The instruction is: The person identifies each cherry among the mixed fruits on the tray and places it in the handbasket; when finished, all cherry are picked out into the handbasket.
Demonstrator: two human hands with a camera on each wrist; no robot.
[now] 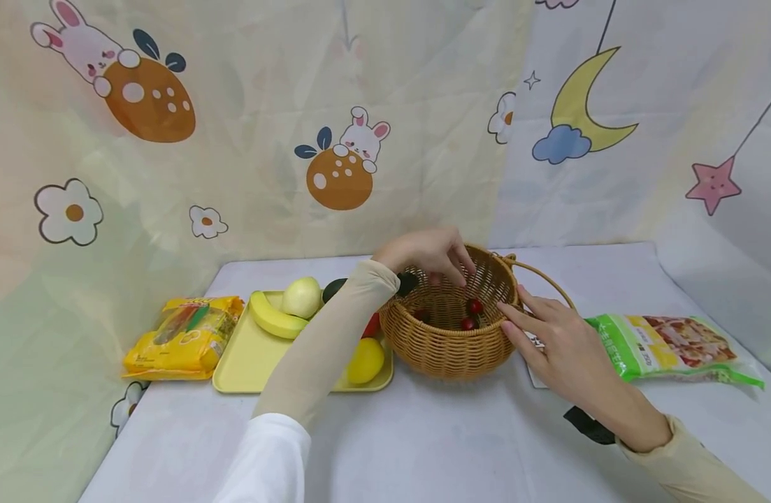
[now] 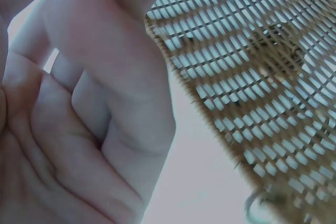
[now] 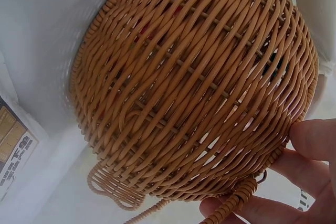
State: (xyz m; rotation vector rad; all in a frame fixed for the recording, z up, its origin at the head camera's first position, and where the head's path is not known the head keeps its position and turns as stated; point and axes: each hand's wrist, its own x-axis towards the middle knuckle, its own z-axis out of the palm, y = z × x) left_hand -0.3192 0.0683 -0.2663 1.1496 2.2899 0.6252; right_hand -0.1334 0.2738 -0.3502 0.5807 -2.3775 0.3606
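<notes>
A round brown wicker basket (image 1: 448, 353) stands on the table with several small dark-red fruits, perhaps cherries (image 1: 475, 307), inside. My left hand (image 1: 430, 253) reaches over its far left rim, fingers drooping loosely into the opening. In the left wrist view the bent fingers (image 2: 121, 77) and palm show beside the wicker, with no object visible between them. Below that hand a reddish thing (image 1: 435, 278) shows faintly in the basket. My right hand (image 1: 558, 339) holds the basket's right rim, thumb outside, other fingers by the handle's wrapped base (image 3: 236, 200).
Left of the basket, a yellow tray (image 1: 237, 363) bears a banana (image 1: 275, 318), a pale round fruit (image 1: 302, 297) and a lemon (image 1: 365, 361), partly behind my left arm. A yellow packet (image 1: 184, 339) lies far left. A green-edged food packet (image 1: 671, 346) lies right.
</notes>
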